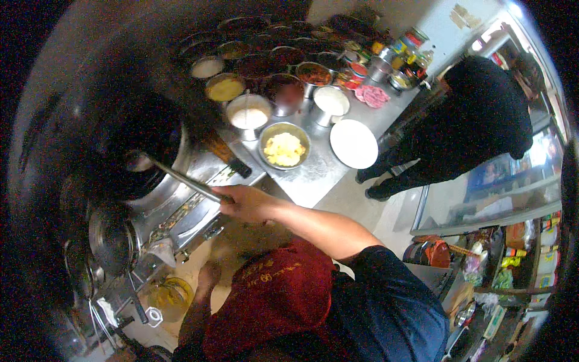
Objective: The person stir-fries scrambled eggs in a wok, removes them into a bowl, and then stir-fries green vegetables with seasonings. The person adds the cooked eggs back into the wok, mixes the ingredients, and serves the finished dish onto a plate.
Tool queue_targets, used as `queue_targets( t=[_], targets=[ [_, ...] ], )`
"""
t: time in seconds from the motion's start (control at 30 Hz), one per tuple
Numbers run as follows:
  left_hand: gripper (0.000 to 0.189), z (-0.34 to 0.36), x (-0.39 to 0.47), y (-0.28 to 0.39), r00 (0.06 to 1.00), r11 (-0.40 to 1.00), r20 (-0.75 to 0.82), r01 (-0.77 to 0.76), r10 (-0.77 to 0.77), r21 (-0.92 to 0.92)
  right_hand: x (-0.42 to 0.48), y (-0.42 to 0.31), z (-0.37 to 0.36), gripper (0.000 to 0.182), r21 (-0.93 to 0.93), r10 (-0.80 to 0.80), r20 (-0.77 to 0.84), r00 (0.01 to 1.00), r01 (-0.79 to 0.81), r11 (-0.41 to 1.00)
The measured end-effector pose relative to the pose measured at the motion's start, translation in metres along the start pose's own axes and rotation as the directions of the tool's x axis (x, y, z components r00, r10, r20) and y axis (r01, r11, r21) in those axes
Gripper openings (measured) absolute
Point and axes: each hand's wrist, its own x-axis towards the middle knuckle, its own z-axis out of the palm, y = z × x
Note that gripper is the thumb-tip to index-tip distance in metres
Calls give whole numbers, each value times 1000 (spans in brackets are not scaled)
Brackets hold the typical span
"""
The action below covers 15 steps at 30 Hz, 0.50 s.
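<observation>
My right hand (244,203) grips the end of a long-handled metal ladle (187,180). The ladle's bowl reaches down into a dark wok (181,145) on the left, whose inside is mostly lost in shadow. Low beside the red apron (280,294) is my left hand (211,273), dim and blurred; its fingers cannot be made out. Right of the wok, a metal bowl (307,147) of pale yellow chunks stands on a steel counter (312,181). An oval white plate (354,144) lies near the counter's edge.
Several metal pots of seasonings, among them a white powder pot (249,118), crowd the counter's back. A brush (230,158) lies on the stove's edge. Below stands a tub of yellowish liquid (171,298). Another person (466,113) in dark clothes stands at the right by a glass-topped case (493,185).
</observation>
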Motion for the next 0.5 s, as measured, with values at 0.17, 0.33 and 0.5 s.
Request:
queue_targets(
  t=[0.17,0.33,0.5],
  targets=[
    [29,-147,122,264,998,714,-21,33,-67,-699,-77,-14,-77,53,794,86,33,996,-78,603],
    [35,-130,266,444,972,-37,93,103,217,-994,-157,22,-201,33,831,134,34,990,-102,546],
    [40,-135,389,548,898,516,96,-157,429,-842,-226,66,-290,23,767,286,-184,940,-44,640]
  ],
)
